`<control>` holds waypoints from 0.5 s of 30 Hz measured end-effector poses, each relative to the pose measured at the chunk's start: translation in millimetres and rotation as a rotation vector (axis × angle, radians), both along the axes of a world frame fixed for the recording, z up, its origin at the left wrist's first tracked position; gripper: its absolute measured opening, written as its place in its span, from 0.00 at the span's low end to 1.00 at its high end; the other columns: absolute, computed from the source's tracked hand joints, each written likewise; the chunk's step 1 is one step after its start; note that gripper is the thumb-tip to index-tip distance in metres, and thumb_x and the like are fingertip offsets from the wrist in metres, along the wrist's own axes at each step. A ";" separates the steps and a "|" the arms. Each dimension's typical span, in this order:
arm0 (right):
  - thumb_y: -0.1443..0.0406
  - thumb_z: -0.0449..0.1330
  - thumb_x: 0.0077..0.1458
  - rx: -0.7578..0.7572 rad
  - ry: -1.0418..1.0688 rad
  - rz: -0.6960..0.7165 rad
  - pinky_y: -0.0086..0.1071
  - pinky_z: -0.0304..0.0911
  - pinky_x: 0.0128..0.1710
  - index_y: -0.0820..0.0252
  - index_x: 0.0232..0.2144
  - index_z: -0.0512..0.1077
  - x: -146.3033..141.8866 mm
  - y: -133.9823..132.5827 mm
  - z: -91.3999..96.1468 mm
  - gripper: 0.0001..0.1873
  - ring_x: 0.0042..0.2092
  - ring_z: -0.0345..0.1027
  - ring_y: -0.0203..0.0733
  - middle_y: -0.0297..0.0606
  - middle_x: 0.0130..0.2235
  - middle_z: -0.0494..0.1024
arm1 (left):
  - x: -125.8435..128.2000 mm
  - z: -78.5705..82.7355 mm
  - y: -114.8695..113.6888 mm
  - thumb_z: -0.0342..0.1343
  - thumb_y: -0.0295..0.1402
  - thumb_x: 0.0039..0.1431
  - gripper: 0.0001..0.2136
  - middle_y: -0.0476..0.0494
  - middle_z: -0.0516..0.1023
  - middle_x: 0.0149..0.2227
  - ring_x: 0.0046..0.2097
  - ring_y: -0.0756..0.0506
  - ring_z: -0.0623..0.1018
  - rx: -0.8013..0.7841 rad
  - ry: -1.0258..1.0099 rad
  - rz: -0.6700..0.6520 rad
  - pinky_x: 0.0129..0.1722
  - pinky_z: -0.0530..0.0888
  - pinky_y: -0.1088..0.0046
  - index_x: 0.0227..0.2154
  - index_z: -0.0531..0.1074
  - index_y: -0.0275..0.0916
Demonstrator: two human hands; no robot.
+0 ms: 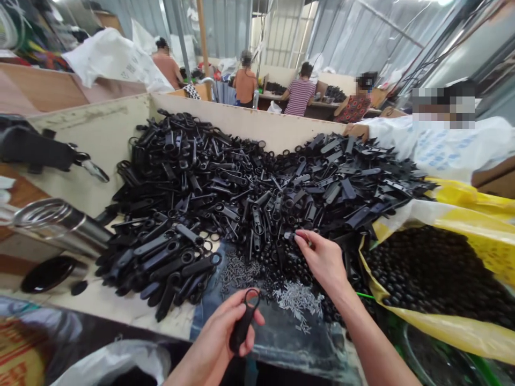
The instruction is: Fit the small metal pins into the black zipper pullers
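A large heap of black plastic zipper pulls with loop ends (pixel 225 187) fills the middle of the bench. My left hand (pixel 213 338) is at the near edge, shut on one black pull (pixel 242 327) with its loop upward. My right hand (pixel 322 262) reaches over the heap's near side, pinching a tiny dark piece (pixel 288 235) between finger and thumb. Just below it lie loose black beads (pixel 289 268), a patch of silver pins (pixel 300 303) and a patch of small dark pins (pixel 239 271). A yellow-and-white bag of black beads (pixel 434 273) sits to the right.
Cream board walls (pixel 249 120) edge the bench at the back. A steel cylinder (pixel 60 225) and a black lid (pixel 49 274) lie at the left. A co-worker's white-sleeved arm (pixel 402 139) reaches the heap's far right, and several people (pixel 281 88) work beyond.
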State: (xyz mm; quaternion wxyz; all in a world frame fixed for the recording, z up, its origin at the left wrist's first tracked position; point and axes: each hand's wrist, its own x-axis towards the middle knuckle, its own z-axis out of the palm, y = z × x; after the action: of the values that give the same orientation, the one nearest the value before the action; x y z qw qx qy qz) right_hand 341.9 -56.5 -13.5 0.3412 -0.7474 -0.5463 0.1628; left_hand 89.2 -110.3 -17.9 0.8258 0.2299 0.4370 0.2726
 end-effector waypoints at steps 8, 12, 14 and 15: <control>0.65 0.57 0.68 0.215 0.165 0.523 0.28 0.70 0.32 0.54 0.43 0.82 -66.4 -89.2 -4.6 0.12 0.33 0.76 0.38 0.38 0.34 0.80 | -2.5 -1.4 -16.8 0.61 0.44 0.60 0.23 0.42 0.80 0.39 0.29 0.51 0.71 0.072 0.075 -0.067 0.28 0.62 0.74 0.54 0.74 0.38; 0.66 0.57 0.68 0.231 0.120 0.541 0.28 0.70 0.31 0.55 0.43 0.81 -65.7 -91.9 -11.7 0.11 0.32 0.75 0.38 0.37 0.33 0.79 | -5.2 -3.9 -21.7 0.58 0.46 0.61 0.24 0.43 0.79 0.38 0.28 0.51 0.70 0.150 0.142 -0.145 0.29 0.62 0.73 0.56 0.73 0.37; 0.65 0.58 0.68 0.226 0.110 0.551 0.28 0.70 0.31 0.56 0.42 0.80 -63.2 -92.2 -11.7 0.10 0.31 0.75 0.38 0.37 0.32 0.79 | -5.6 -3.7 -21.5 0.55 0.46 0.63 0.24 0.43 0.79 0.38 0.27 0.51 0.69 0.198 0.193 -0.196 0.28 0.62 0.73 0.55 0.73 0.36; 0.65 0.58 0.68 0.223 0.105 0.558 0.28 0.70 0.30 0.57 0.42 0.80 -62.4 -92.8 -11.2 0.10 0.31 0.75 0.38 0.37 0.32 0.79 | -5.4 -2.7 -21.0 0.54 0.46 0.63 0.23 0.44 0.79 0.37 0.27 0.52 0.69 0.222 0.219 -0.220 0.28 0.62 0.73 0.54 0.74 0.36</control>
State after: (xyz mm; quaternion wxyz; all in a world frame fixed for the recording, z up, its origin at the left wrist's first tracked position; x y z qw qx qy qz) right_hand 279.5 -149.3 -24.7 0.3908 -0.5171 -0.7267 0.2276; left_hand 83.8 -131.2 -20.6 0.7678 0.3942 0.4636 0.2003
